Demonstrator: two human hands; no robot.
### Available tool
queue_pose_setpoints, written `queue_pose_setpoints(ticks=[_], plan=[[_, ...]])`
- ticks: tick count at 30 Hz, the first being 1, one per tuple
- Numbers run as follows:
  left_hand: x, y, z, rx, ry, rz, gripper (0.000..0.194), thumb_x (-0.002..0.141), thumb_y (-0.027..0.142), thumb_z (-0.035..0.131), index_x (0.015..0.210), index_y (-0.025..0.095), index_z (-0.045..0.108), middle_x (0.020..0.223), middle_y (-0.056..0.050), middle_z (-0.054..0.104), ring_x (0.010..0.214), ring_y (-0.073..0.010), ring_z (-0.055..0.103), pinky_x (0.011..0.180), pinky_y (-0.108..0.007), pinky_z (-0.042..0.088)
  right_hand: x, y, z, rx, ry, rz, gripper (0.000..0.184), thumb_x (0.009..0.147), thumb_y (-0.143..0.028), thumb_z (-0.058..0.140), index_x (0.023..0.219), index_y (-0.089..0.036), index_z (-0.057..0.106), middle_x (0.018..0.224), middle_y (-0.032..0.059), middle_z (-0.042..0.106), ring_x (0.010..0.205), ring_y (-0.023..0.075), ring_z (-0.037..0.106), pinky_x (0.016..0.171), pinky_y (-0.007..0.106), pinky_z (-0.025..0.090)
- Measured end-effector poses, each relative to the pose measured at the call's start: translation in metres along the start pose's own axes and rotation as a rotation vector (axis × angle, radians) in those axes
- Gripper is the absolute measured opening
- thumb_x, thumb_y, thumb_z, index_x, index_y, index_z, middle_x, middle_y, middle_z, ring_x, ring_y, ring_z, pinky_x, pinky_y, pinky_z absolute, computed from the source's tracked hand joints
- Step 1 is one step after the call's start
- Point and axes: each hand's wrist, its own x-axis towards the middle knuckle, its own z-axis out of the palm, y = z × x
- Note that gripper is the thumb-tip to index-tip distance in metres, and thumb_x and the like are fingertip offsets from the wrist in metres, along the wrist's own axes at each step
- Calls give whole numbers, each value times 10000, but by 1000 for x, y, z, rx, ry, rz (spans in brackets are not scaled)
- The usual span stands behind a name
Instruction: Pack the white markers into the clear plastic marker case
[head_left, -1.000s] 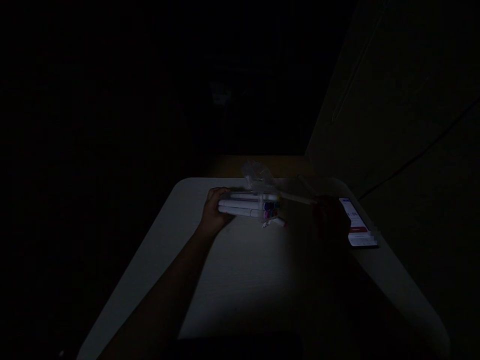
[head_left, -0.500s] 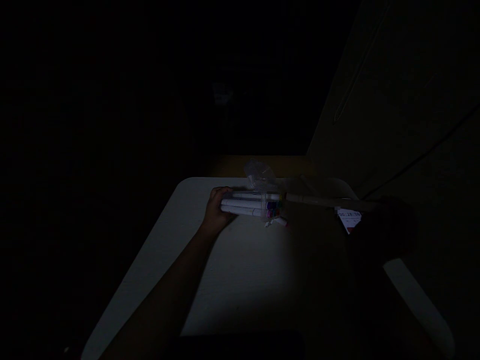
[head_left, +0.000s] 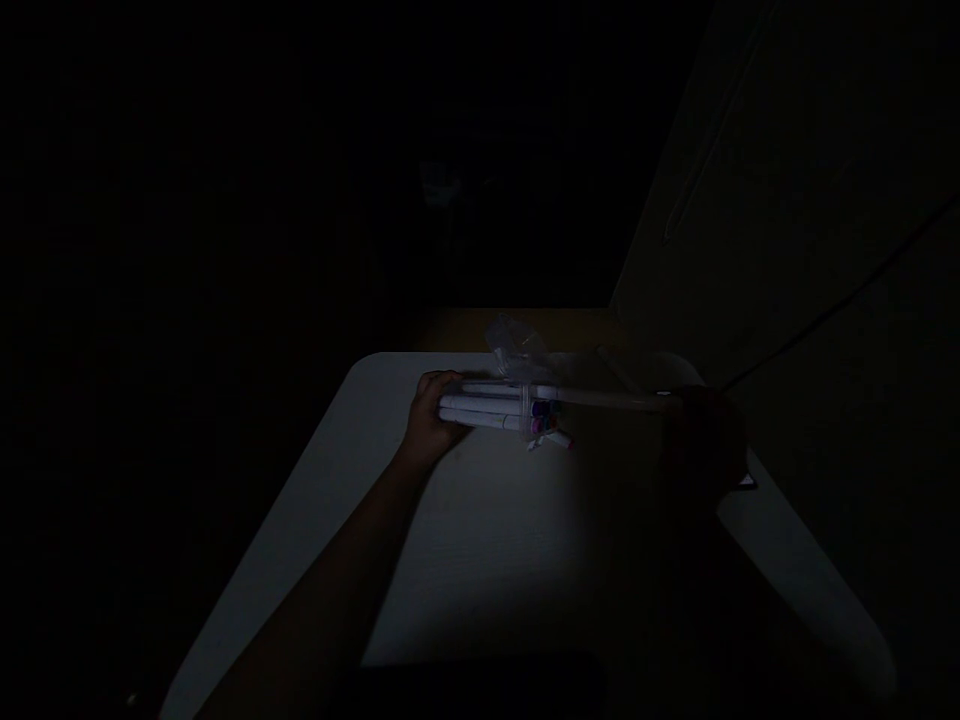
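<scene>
On the white table, my left hand (head_left: 433, 412) is wrapped round the closed end of a clear plastic container (head_left: 526, 412) that lies on its side. Inside it are several white markers (head_left: 484, 405), their coloured ends at the mouth on the right. A flipped-up clear lid (head_left: 517, 345) stands at the far side of that mouth. My right hand (head_left: 705, 450), very dark, grips a long pale marker (head_left: 615, 400) whose far end reaches into or right beside the mouth; which one, I cannot tell. A loose marker with a reddish tip (head_left: 561, 438) lies just below the mouth.
The white table (head_left: 480, 560) has rounded corners. A phone (head_left: 746, 482) lies mostly hidden behind my right hand. Behind the container, a faint pen-like shape (head_left: 616, 368) rests on the table. A dark cable (head_left: 840, 295) runs along the right wall. Deep shadow covers the rest.
My right hand has moved left with the marker, bringing its far end to the container's mouth and covering most of the phone. My left hand and the container stay nearly where they were.
</scene>
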Motion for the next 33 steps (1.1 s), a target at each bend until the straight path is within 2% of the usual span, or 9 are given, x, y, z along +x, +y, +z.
queue_pose_setpoints(ticks=[4, 11, 17, 26, 33], plan=[[-1, 0, 0, 4, 11, -1, 499, 582, 246, 721, 1041, 234, 525, 1024, -56, 520, 981, -240, 559, 851, -416, 484, -5, 4, 4, 68, -60, -2, 209, 799, -332, 593, 924, -166, 622, 885, 77, 651, 828, 175, 627, 692, 318, 521], [-2, 1, 0, -7, 10, -17, 493, 571, 253, 717, 1028, 262, 533, 1036, -48, 519, 975, -244, 558, 862, -415, 490, -12, 11, 8, 69, -232, -63, 199, 825, -288, 561, 1005, -226, 614, 999, 49, 657, 940, 161, 619, 798, 324, 515], [-1, -1, 1, -6, 15, 20, 501, 576, 250, 720, 1039, 237, 530, 1018, -45, 513, 970, -228, 554, 861, -409, 483, -17, 10, 14, 76, -240, -100, 210, 834, -263, 557, 1033, -243, 618, 1018, 37, 660, 965, 159, 612, 826, 325, 506], [-2, -5, 1, 23, 29, 111, 523, 573, 210, 728, 1055, 256, 531, 1007, -50, 523, 952, -237, 561, 824, -398, 502, -20, 6, 24, 125, -333, -100, 210, 844, -226, 526, 1037, -232, 608, 989, 38, 655, 927, 149, 612, 795, 295, 508], [0, -1, 1, 22, 24, 117, 479, 592, 200, 709, 1037, 225, 534, 996, -39, 515, 947, -210, 552, 816, -371, 495, -21, 2, 31, 156, -410, -155, 183, 872, -245, 470, 990, -213, 607, 992, 57, 663, 954, 160, 620, 810, 310, 514]])
